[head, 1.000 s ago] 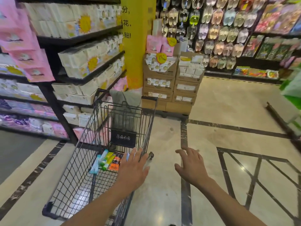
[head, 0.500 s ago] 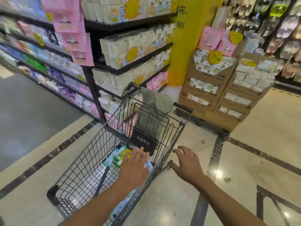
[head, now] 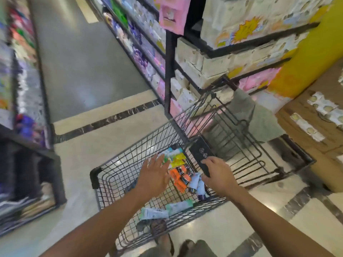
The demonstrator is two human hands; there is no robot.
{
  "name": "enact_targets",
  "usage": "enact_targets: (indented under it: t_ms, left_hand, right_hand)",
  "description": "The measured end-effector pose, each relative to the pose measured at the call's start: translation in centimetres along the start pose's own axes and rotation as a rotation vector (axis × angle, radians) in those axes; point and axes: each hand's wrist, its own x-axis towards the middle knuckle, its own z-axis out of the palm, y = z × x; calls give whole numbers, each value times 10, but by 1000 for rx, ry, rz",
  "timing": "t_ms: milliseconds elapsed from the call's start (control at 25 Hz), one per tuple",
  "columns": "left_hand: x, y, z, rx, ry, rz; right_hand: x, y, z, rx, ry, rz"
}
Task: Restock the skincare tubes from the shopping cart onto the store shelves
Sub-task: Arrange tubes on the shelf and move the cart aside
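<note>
Wire cart [head: 118,169] with green, yellow, orange and white tubes [head: 179,173] heaped on its floor, hands apart, left hand [head: 154,177] spread flat just above the tubes, right hand [head: 217,173] beside them against a black panel [head: 200,153], its grip unclear, stocked shelves [head: 232,58] behind

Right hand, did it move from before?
Yes. The right hand went from over the floor beside the cart to over its black flap.
</note>
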Motion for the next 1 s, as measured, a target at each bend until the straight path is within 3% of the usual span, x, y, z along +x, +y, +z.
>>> enact_targets:
  t_ms: [280,480,800,1000]
  left_hand:
    - [-5,-41,73,-81,-145,-197]
    - [-17,-47,147,-201,-318,-353]
    - [-18,-45,250,-204,-548,-289]
    - [-9,-40,292,-133,-442,-226]
  right_hand:
    - [81,-17,55,-16,-230,-214]
    - [118,-13,139,12,-498,-292]
    - [135,-1,270,-23,-814,-334]
    - [136,4,320,-78,-899,-328]
